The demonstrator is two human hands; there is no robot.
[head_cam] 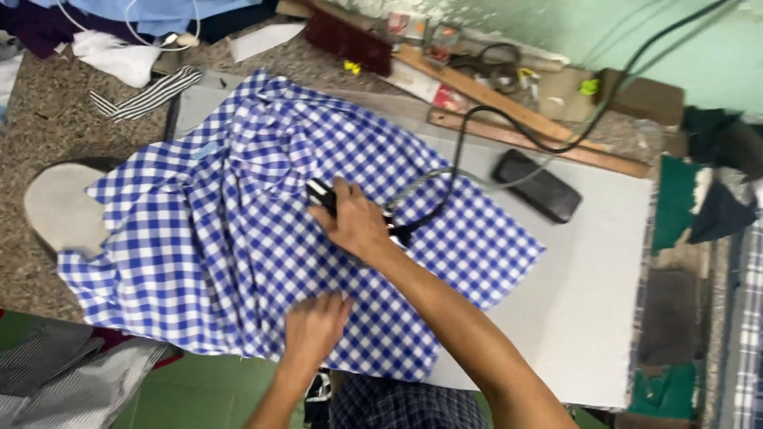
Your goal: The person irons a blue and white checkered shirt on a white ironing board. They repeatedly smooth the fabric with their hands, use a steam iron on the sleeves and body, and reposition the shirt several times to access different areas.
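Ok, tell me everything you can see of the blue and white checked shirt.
The checked shirt is woven cloth in blue and white gingham, spread out but rumpled, with folds running down its middle. It lies across a pale grey pressing board, its left side hanging over a padded sleeve board. The right hand presses a dark iron on its centre; the left hand lies flat on its near hem. The iron's black cord trails off over its upper right part.

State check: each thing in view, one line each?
right hand: gripping the iron's handle
left hand: flat on the shirt, pressing the near edge
iron: on the shirt, mostly hidden by the hand
checked shirt: spread on the board, creased
ironing board: partly covered by the shirt
black cord: slack, looped across the board
black pad: lying flat, untouched
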